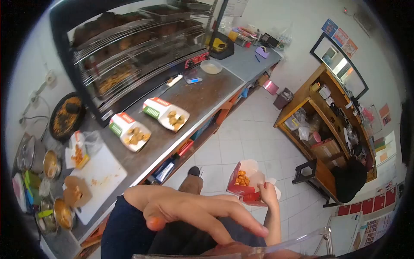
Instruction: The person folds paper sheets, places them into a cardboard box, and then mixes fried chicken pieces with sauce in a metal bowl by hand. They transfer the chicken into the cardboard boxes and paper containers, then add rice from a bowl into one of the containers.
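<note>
Low and close to the camera, my left hand (194, 211) reaches across from the left with its fingers stretched out and apart. Nothing shows in it, and some fingertips are near a clear plastic rim (297, 239) at the bottom of the view. On the right, my right hand (269, 195) is closed on the edge of a red takeaway box (238, 189) with a white inside. Orange-red coated food pieces (243, 178) lie in the box, which is held over the floor.
Two printed cardboard trays of fried pieces (137, 137) (174, 120) stand on the counter (196, 96) before a heated display cabinet (138, 56). A knife (170, 84), scale (193, 80), cutting board (101, 183) and several bowls (64, 213) are there too. A wooden cupboard (312, 110) and chair (319, 179) stand right.
</note>
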Motion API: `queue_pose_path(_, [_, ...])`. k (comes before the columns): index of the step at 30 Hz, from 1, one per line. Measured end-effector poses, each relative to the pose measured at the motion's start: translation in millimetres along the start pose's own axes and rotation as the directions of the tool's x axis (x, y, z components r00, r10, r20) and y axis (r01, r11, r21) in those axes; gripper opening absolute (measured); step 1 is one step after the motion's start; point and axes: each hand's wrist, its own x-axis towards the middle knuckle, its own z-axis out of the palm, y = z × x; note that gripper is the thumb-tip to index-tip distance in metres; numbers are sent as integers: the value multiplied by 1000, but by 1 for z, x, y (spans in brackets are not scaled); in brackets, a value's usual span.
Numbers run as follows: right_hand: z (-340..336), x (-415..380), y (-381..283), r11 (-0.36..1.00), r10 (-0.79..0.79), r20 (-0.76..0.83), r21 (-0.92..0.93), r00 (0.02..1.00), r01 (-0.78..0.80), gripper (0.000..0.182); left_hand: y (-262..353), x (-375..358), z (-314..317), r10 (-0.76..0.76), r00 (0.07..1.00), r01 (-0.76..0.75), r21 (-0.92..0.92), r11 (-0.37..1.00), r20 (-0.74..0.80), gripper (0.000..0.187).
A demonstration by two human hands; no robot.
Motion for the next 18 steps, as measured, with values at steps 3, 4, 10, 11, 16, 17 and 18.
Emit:
queue_pose_path(3, [-15, 66, 13, 999, 45, 11, 11, 999, -45, 34, -39, 14, -86, 62, 997, -57, -118, 991, 43, 85])
queue_pose_path(4, [-21, 87, 13, 999, 21, -36, 29, 999, -20, 35, -50, 24, -111, 73, 997, -69, -116, 991, 37, 85])
queue_pose_path(10, [-83, 234, -22, 999, -21, -85, -51, 996, 17, 35, -120, 82, -250, -133, 984, 169, -395, 903, 118, 75])
queue_pose_path(11, [-96, 257, -35, 999, -18, -114, -53, 993, 12, 35, -127, 90, -267, -140, 985, 169, -390, 905, 102, 75])
queue_pose_path(16, [-137, 417, -47, 991, -118, -114, -72, 986, 111, 35, -165, 112, -357, -200, 959, 258, -327, 909, 203, 85])
queue_pose_path(17, [-143, 454, -56, 992, -123, -94, -46, 988, 119, 36, -172, 113, -377, -251, 944, 317, -373, 872, 215, 91])
queue_pose_path(18, [-152, 485, -76, 979, -189, -95, -90, 977, 180, 36, -180, 111, -398, -257, 952, 301, -351, 887, 167, 91])
